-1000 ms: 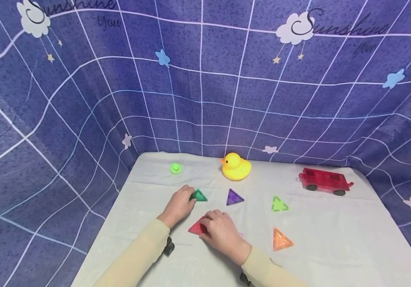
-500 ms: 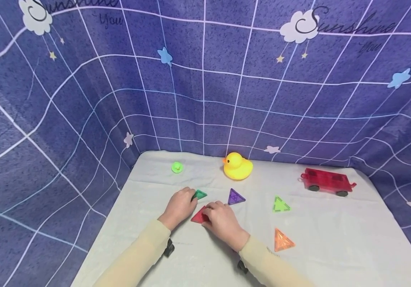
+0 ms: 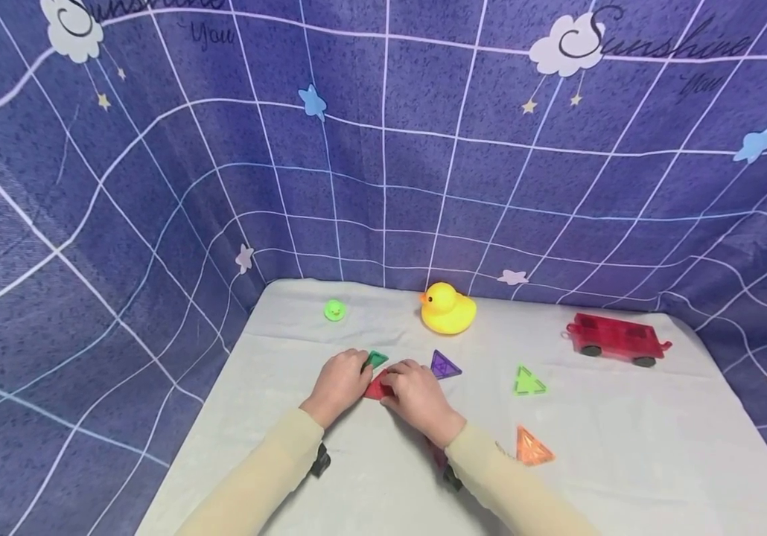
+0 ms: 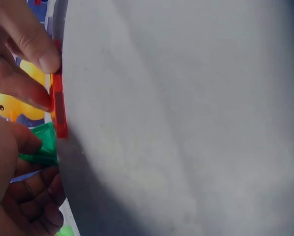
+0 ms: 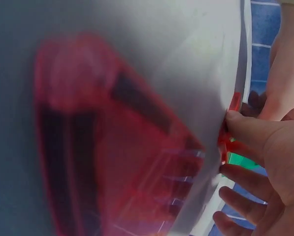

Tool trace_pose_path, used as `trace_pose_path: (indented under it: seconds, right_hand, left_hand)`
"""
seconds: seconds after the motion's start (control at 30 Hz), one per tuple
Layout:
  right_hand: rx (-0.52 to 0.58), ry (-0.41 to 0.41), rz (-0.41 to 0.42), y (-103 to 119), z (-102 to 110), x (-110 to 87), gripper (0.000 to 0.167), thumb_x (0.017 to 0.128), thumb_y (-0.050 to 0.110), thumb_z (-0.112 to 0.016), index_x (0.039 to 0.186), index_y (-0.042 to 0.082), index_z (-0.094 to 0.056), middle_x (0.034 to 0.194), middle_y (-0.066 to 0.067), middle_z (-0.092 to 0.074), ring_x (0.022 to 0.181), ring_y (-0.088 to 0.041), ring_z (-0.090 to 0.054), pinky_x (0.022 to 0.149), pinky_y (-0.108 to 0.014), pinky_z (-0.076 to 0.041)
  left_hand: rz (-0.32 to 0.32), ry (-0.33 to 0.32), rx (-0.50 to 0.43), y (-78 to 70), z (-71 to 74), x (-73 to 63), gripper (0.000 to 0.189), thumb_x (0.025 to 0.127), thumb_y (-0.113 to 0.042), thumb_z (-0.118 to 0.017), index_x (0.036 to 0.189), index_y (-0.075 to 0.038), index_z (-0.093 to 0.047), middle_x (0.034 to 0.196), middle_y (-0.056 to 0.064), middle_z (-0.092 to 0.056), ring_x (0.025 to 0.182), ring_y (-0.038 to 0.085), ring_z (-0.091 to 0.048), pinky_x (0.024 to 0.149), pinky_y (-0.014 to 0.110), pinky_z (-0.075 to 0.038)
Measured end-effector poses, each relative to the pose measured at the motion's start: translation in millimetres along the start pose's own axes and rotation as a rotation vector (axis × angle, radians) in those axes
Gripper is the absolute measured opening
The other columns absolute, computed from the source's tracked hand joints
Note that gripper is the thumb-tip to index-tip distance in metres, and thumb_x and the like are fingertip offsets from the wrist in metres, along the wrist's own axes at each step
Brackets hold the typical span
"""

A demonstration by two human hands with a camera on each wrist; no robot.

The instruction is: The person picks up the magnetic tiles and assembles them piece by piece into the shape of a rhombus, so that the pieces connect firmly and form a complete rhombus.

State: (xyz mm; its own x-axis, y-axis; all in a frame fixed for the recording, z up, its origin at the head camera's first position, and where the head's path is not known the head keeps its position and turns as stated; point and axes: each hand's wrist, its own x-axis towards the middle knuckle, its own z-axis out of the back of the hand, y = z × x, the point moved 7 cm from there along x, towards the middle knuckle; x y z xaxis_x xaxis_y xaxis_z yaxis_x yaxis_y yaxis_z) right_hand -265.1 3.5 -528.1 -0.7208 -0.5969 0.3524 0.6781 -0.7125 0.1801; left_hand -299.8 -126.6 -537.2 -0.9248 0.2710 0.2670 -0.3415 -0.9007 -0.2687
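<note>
Between the thumb and fingers of my left hand [image 3: 339, 383] is a green triangular magnetic tile [image 3: 376, 359], gripped near the table. My right hand [image 3: 420, 394] pinches a red triangular magnetic tile [image 3: 374, 390] just in front of the green one. Seen from the left wrist, the red tile [image 4: 60, 108] stands edge-on, its end right at the corner of the green tile [image 4: 47, 140]. A pinkish-red translucent triangular tile [image 5: 122, 162] lies close under the right wrist, large and blurred in the right wrist view.
A purple triangular tile [image 3: 444, 365] lies just beyond the right hand. Further right are a lime-green triangle [image 3: 529, 382] and an orange triangle [image 3: 532, 448]. Along the back stand a small green duck [image 3: 334, 310], a yellow duck [image 3: 447, 309] and a red wheeled car base [image 3: 618, 339].
My right hand has moved forward with the red tile, bringing it up to the green tile. The left hand has stayed nearly in place, still gripping the green tile.
</note>
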Motion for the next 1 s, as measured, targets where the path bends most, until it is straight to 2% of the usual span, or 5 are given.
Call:
trace_pose_path:
  seconds: [0.1,0.33,0.63,1.0]
  right_hand:
    - [0.012,-0.002,0.009,-3.6,-0.3,4.3,0.024,0.082,0.026,-0.091,0.099,0.013,-0.079,0.109,-0.006,-0.075,0.105,-0.028,-0.067,0.085,-0.046,-0.056]
    - [0.021,-0.018,0.014,-8.6,0.0,9.2,0.024,0.082,0.024,-0.092,0.097,0.012,-0.078,0.108,-0.007,-0.076,0.101,-0.029,-0.068,0.081,-0.046,-0.057]
    - [-0.015,-0.017,-0.011,-13.1,-2.3,13.6,0.024,0.081,0.024,-0.092,0.098,0.013,-0.078,0.1,-0.003,-0.076,0.106,-0.03,-0.066,0.08,-0.048,-0.055]
    - [0.021,-0.023,-0.02,-16.3,-4.2,17.2,0.022,0.081,0.018,-0.092,0.099,0.011,-0.081,0.106,-0.004,-0.077,0.092,-0.028,-0.068,0.073,-0.046,-0.057]
  left_hand:
    - [0.009,-0.012,-0.007,-0.3,1.5,1.4,0.017,0.096,-0.016,-0.071,0.082,-0.008,-0.065,0.075,0.005,-0.06,0.071,0.027,-0.066,0.065,0.044,-0.053]
    - [0.03,-0.015,0.007,1.1,1.1,1.9,0.018,0.096,-0.017,-0.072,0.081,-0.008,-0.066,0.072,0.003,-0.058,0.069,0.028,-0.066,0.062,0.044,-0.053]
    - [0.028,-0.038,0.001,0.2,0.2,0.1,0.022,0.094,-0.016,-0.073,0.075,-0.011,-0.062,0.069,0.004,-0.057,0.068,0.031,-0.066,0.061,0.045,-0.052]
    - [0.025,-0.059,0.006,-0.8,-2.0,-2.8,0.021,0.092,-0.014,-0.074,0.076,-0.01,-0.061,0.068,0.004,-0.058,0.065,0.03,-0.066,0.058,0.044,-0.051]
